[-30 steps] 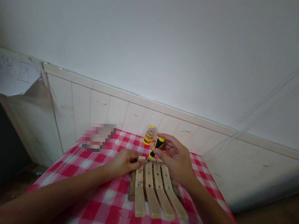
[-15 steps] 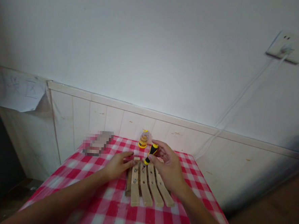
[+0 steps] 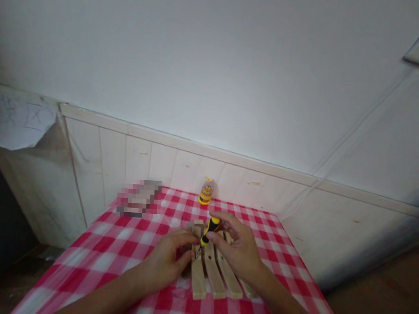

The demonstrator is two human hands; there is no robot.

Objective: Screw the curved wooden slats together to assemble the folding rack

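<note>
My right hand is closed round a yellow-and-black screwdriver. The tool leans over the leftmost of several curved wooden slats, its tip down by a small metal screw in that slat. From the left, my left hand reaches to the same slat, thumb and index finger near the screw with a gap between them. Dark holes show in the neighbouring slats. My right hand hides part of the slats on the right, and my left hand covers some of the wood beneath them.
A red-and-white checked cloth covers the table. Near its back edge stands a clear yellow-based container of bits. At the back left lies a pixelated flat object. A panelled wall rises behind the table.
The screwdriver tip has gone from the second slat to the leftmost one, nearer me. My left hand has moved in over that slat, towards the screw. The camera view has shifted slightly.
</note>
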